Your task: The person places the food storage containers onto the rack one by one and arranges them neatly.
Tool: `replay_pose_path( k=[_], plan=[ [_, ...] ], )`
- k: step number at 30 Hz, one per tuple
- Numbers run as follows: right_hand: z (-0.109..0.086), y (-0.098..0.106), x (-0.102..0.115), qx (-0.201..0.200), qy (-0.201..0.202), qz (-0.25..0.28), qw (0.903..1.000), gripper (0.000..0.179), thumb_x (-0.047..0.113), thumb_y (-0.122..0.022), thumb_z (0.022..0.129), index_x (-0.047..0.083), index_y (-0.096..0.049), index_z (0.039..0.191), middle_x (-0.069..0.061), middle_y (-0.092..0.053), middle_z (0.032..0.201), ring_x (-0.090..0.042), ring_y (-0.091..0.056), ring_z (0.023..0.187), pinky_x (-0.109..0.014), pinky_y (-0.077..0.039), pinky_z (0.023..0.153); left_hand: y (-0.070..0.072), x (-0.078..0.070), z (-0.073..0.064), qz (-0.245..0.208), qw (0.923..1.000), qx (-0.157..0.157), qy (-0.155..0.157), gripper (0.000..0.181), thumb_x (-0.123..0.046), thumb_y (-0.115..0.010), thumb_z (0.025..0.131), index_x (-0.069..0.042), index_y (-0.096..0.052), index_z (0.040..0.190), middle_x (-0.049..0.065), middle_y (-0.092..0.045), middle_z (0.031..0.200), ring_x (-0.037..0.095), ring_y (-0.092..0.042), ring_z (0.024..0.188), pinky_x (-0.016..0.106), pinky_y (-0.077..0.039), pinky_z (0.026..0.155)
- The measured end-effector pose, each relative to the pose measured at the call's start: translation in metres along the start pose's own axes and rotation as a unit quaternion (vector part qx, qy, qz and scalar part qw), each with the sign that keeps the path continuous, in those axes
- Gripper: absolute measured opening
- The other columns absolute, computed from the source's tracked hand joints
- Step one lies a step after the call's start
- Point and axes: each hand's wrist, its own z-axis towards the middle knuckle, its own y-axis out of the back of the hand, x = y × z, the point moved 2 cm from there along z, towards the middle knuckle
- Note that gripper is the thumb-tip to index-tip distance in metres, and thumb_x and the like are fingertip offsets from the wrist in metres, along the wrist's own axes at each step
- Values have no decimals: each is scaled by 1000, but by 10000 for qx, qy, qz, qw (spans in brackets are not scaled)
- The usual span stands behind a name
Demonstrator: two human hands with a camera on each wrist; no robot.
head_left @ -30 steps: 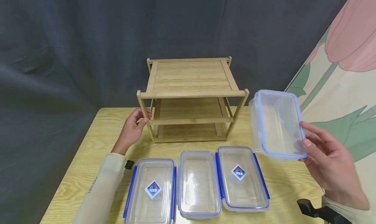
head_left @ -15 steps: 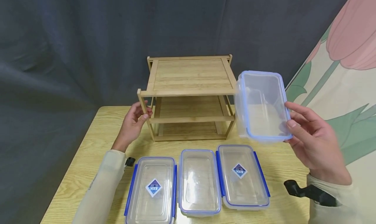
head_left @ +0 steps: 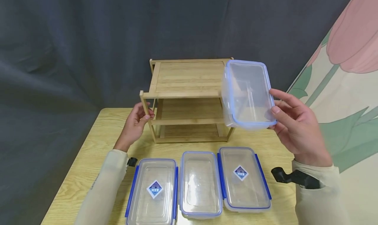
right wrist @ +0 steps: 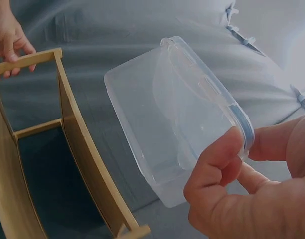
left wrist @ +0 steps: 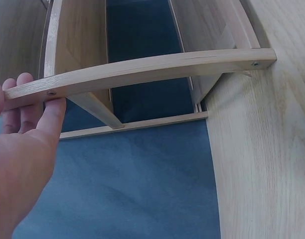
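A light bamboo rack (head_left: pixel 189 75) with several shelves stands at the back of the table. My left hand (head_left: pixel 133 128) grips its front left post (left wrist: pixel 157 69), thumb in front and fingers curled behind it. Raised off the table, a clear plastic food container (head_left: pixel 251 90) with a pale blue rim is tilted, its broad blue-rimmed face toward the head camera. My right hand (head_left: pixel 298 130) pinches that rim at its right edge between thumb and fingers, as the right wrist view also shows. The container overlaps the rack's right front corner in the head view.
Three more food containers lie in a row in front of the rack: a left one (head_left: pixel 165 205) and a right one (head_left: pixel 248 192) with dark blue side clips, and a middle one (head_left: pixel 200 182). A dark curtain (head_left: pixel 189 25) hangs behind; a tulip-patterned panel (head_left: pixel 351 97) is at right.
My right hand has carried the container left and upward, from beside the rack to in front of its right corner. My left hand keeps its hold on the post.
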Motion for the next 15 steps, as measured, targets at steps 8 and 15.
replay_pose_path(
  k=[8, 15],
  plan=[
    [27, -18, -8, -70, -164, -183, 9997, 49, -10, -52, 105, -2, -49, 153, -13, -64, 117, -20, -70, 95, -25, -64, 75, 2, 0, 0, 241, 9997, -31, 4, 40, 1, -49, 110, -5, -46, 149, 27, -61, 120, 29, -68, 106, 21, -57, 93],
    [54, -35, -10, -111, -188, -213, 9995, 47, -4, -60, 104, 1, -54, 150, -13, -67, 113, -20, -68, 87, -22, -62, 69, 2, -2, 3, 372, 9993, -28, -12, 39, 1, -48, 110, -5, -46, 148, 24, -62, 118, 33, -67, 106, 19, -56, 93]
  ],
)
